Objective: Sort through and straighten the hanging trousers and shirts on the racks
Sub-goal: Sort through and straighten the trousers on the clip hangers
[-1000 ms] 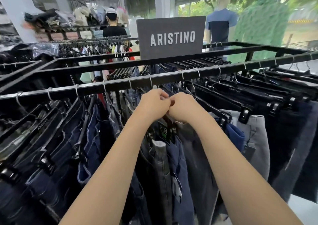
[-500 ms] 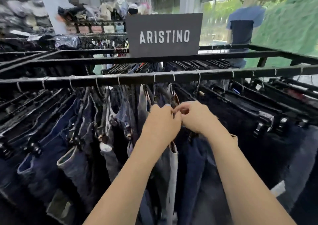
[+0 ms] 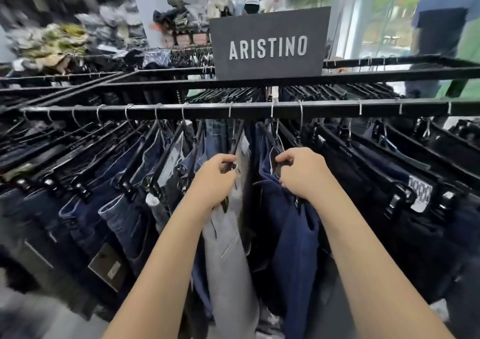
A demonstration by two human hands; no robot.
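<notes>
A pair of pale grey trousers (image 3: 228, 248) and a pair of navy trousers (image 3: 291, 235) are hung side by side near the middle of the front black rail (image 3: 207, 110), with a narrow dark gap between them. The grey pair is carried on a black clip hanger (image 3: 235, 145), whose near end is gripped by the left hand (image 3: 215, 180), fingers curled round it. The navy pair is carried on a second black hanger (image 3: 279, 168), which is clasped in the same way by the right hand (image 3: 302, 172). Both forearms are stretched forward from the bottom edge of the view.

To the left of the grey pair, a fanned row of dark blue jeans (image 3: 124, 216) is seen on clip hangers; to the right of the navy pair, a row of black trousers (image 3: 389, 196) is hung. On the bar behind the front rail a dark sign (image 3: 268, 45) lettered ARISTINO is mounted. Further back, blurred piles of folded clothes (image 3: 52, 40) are stacked at the left, and a mannequin in a blue shirt (image 3: 439, 27) is stood by the window at the right.
</notes>
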